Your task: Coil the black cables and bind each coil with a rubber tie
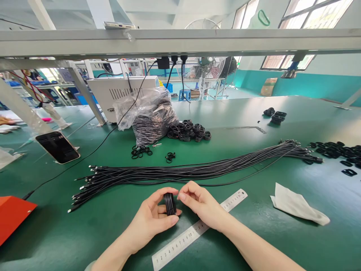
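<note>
My left hand (153, 212) is closed around a small coiled black cable (170, 204), thumb below and fingers behind it. Close by on the right, my right hand (201, 203) has its thumb and forefinger pinched together near the coil's upper edge; whatever may be between the fingertips is too small to make out. Under the right wrist a steel ruler (180, 244) lies slanted on the green table. Just beyond both hands stretches a long bundle of straight black cables (169, 174), their metal plugs showing at both ends.
Coiled cables (189, 131) are heaped beside a plastic bag (153, 120). Small black rings (141, 151) lie nearer. At right are a white cloth (299, 207) and scattered black pieces (335, 149). A phone (58, 146) and an orange box (14, 218) are left. A metal beam (180, 43) crosses overhead.
</note>
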Motion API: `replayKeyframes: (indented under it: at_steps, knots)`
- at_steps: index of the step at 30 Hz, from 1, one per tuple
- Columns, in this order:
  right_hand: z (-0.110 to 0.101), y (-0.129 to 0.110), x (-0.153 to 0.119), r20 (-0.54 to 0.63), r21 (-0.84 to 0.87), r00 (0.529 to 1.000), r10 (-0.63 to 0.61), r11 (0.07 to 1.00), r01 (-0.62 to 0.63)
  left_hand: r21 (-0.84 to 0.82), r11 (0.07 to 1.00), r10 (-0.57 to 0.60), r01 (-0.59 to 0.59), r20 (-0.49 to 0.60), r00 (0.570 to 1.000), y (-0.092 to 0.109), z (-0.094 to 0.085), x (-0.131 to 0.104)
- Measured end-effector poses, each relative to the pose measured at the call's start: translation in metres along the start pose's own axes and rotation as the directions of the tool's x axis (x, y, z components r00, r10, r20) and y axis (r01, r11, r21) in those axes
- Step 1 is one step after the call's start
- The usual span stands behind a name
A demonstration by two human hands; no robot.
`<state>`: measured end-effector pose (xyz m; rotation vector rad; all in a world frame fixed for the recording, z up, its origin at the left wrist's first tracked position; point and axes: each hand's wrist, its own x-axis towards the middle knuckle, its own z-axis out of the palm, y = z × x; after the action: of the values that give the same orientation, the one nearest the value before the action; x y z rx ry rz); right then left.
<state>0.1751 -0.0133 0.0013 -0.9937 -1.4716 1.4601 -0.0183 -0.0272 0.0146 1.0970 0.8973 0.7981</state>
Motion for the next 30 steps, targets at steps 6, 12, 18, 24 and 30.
replayKeyframes:
  at_steps: [6, 12, 18, 24, 30]
  knots:
    - [0.0006, -0.0063, -0.0026, 0.059, -0.004, 0.998, 0.005, 1.000, -0.005, -0.030, 0.999, 0.029, -0.029, -0.003, 1.000, -0.0091, -0.0016, 0.0036]
    - [0.0025, -0.0020, 0.0000, 0.118, 0.197, 0.989, 0.091, 0.974, -0.113, -0.020, 0.999, 0.035, -0.034, 0.037, 0.999, -0.0096, -0.0002, 0.0029]
    - [0.0051, 0.0002, -0.0005, 0.086, 0.281, 0.985, 0.148, 0.945, -0.167, 0.074, 0.997, 0.034, -0.031, -0.035, 0.999, -0.0087, 0.0031, 0.0016]
    - [0.0028, -0.0005, 0.0004, 0.114, 0.233, 0.973, 0.203, 0.946, -0.225, 0.042, 0.999, 0.006, -0.003, -0.074, 0.997, -0.0103, 0.0042, 0.0034]
    - [0.0094, 0.0026, -0.0011, 0.089, 0.296, 0.974, 0.210, 0.928, -0.227, 0.029, 0.999, 0.026, -0.024, -0.067, 0.997, -0.0090, 0.0025, 0.0025]
